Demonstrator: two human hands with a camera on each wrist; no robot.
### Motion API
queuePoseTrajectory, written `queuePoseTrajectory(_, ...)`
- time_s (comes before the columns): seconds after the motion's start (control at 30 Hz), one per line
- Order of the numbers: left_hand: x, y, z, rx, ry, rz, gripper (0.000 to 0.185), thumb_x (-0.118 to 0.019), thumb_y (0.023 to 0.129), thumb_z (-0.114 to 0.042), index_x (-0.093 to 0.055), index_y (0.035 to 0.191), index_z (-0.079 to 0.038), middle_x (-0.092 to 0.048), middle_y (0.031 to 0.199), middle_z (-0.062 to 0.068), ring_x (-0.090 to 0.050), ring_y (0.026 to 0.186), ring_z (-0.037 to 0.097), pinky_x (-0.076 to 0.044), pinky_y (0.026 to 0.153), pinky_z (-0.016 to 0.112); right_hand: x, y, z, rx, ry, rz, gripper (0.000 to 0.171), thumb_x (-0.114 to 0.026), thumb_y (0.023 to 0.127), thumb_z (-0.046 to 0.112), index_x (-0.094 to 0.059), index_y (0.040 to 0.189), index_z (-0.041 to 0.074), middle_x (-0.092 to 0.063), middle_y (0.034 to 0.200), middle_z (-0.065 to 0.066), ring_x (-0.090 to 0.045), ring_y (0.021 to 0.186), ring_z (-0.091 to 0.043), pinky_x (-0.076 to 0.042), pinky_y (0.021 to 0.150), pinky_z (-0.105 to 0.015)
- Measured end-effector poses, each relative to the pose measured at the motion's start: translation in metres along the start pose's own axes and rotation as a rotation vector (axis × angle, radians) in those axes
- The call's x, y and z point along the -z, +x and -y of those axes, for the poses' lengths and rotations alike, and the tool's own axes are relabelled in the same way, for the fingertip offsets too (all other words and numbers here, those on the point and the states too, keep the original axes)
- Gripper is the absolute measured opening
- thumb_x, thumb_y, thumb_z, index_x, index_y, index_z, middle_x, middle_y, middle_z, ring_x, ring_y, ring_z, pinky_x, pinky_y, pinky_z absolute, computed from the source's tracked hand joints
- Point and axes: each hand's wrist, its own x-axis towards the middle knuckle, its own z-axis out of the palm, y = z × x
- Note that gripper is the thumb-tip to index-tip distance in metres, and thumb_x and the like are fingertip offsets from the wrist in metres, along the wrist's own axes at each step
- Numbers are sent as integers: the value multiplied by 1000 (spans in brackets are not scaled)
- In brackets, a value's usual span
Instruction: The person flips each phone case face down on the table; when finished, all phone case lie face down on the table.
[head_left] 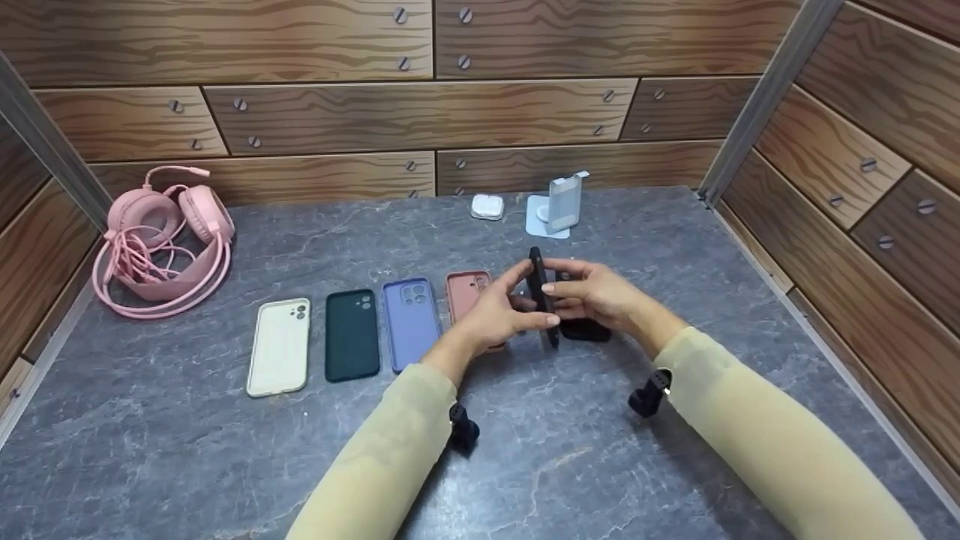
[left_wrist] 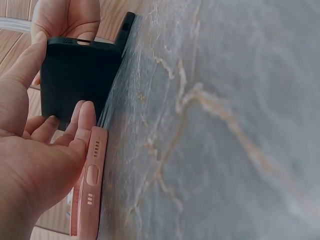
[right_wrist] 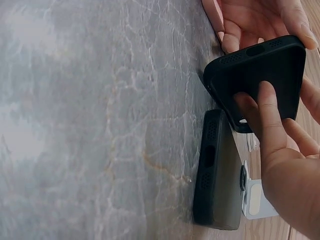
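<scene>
Landmark: I place everything against the pink case (head_left: 466,294), which lies flat on the grey table (head_left: 225,450).
Thing in hand: a black phone case (head_left: 538,294), lifted off the table and stood on its edge, just to the right of the pink case.
Left hand: my left hand (head_left: 491,315) grips the black phone case from the pink-case side, thumb on one face and fingers curled round the other; the left wrist view shows those fingers (left_wrist: 82,120) against its dark back.
Right hand: my right hand (head_left: 596,296) grips the same case from the far side, fingers curled over its face and edge, so both hands are clamped on it.
Step, as I judge it: I am holding up and turning the black phone case between both hands, mid-handling, not set down.
Next move, as I judge it: it calls for a steady two-handed hold and a clear spot to lower it flat.
In the way: a second dark case (right_wrist: 216,170) lies flat under my right hand, right of the pink case; lowering there would land on it.
Row: left of the pink case lie a lilac case (head_left: 410,322), a dark green case (head_left: 352,334) and a cream case (head_left: 280,346), side by side.
Farther off: pink headphones (head_left: 161,240) far left of the row; behind the pink case, a small white box (head_left: 487,206) and a clear upright packet (head_left: 564,201).
</scene>
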Motion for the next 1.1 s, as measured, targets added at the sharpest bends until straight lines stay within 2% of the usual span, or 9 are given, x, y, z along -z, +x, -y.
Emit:
queuePoseTrajectory(0.23,0,0,-1,-3,3,5,101,-87,74,-19,-27,155,-21,-35,154,1,-62,108,28,-53,76,32,-4,-1,3,7,-12,-14,68,-68,91,6,-37,150,12,-46,139,-30,-57,114,-43,-54,85,-43)
queuePoseTrajectory(0.37,0,0,-3,-2,12,7,101,-87,73,-19,-28,155,-22,-42,147,6,-63,104,25,-54,77,33,-6,-1,5,14,-2,-17,67,-66,91,4,-37,151,12,-45,139,-31,-56,116,-44,-53,86,-44)
queuePoseTrajectory(0.63,-1,0,-4,14,92,-10,103,-88,72,-29,-28,155,-23,-57,127,17,-63,100,21,-53,77,32,-11,-3,8,19,7,-47,64,-60,92,0,-36,151,11,-43,140,-32,-53,118,-46,-55,82,-43)
queuePoseTrajectory(0.97,-4,1,-2,0,116,-13,99,-87,72,-32,-32,153,-20,-45,146,4,-63,103,19,-53,81,30,-10,-7,9,18,-8,-102,64,-61,90,-1,-39,149,9,-47,138,-30,-57,116,-42,-56,78,-38)
queuePoseTrajectory(1.1,-8,1,-1,7,157,-13,96,-86,73,-35,-34,153,-19,-46,145,3,-62,105,21,-53,81,29,-7,-10,8,12,-19,-144,65,-61,88,-2,-38,149,6,-52,135,-27,-60,113,-37,-56,79,-36)
